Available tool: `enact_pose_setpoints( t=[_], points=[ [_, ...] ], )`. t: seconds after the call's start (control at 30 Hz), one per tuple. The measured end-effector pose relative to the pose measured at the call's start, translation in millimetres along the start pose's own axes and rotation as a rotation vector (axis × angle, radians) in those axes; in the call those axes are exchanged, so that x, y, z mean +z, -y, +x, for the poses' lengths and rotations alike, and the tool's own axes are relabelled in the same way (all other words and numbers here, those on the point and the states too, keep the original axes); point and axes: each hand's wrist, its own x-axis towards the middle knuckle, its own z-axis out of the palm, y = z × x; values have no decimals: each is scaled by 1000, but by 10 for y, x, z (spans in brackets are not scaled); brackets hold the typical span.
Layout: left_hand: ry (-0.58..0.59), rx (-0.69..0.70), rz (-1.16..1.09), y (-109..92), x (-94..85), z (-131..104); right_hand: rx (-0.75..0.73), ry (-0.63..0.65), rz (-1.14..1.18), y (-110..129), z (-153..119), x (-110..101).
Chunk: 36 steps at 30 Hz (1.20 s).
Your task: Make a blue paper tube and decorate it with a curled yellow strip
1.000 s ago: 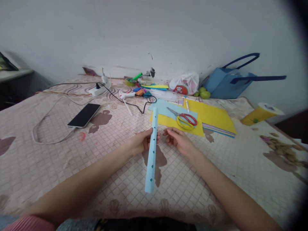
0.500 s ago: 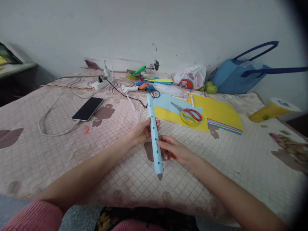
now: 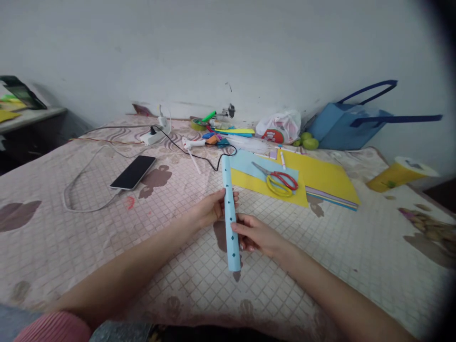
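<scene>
A light blue paper tube (image 3: pixel 230 209) with a row of dark diamond-shaped marks is held above the table, its far end pointing toward the wall. My left hand (image 3: pixel 213 208) grips it from the left near its upper middle, with fingertips showing past the right side. Lower down, my right hand (image 3: pixel 257 233) holds it from the right, thumb on the front and fingers behind. Just beyond the tube's right side lie scissors (image 3: pixel 280 183) with one red and one yellow handle, resting on blue and yellow paper (image 3: pixel 249 183).
A phone (image 3: pixel 133 172) on a charging cable lies at left, near a power strip (image 3: pixel 153 137). Behind are a white glue gun (image 3: pixel 192 142), a plastic bag (image 3: pixel 280 126) and green fruit (image 3: pixel 309 142). A blue bag (image 3: pixel 345 126), yellow sheets (image 3: pixel 324 175) and a yellow roll (image 3: pixel 395 175) stand right.
The view has tilted up slightly, so everything sits lower in the picture. Both hands keep their hold on the paper tube, with hardly any movement against the table.
</scene>
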Motion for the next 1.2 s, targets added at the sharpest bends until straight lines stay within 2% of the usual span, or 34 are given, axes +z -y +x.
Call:
enact_pose_setpoints(
  t=[0.43, 0.6, 0.73, 0.97, 1.1, 1.2],
  points=[
    [-41, -9, 83, 28, 29, -19, 20, -30, 152, 11, 16, -31],
    [16, 47, 268, 26, 34, -71, -3, -33, 130, 4, 11, -31],
    [-39, 85, 349, 2, 44, -82, 16, -18, 77, 21, -12, -19],
    [-150, 121, 320, -97, 54, -56, 20, 23, -4, 18, -24, -28],
    [-163, 108, 326, -127, 39, -51, 20, 18, 5, 9, -22, -35],
    [-121, 94, 356, -130, 4, -51, 20, 8, 1, 16, -24, -34]
  ],
)
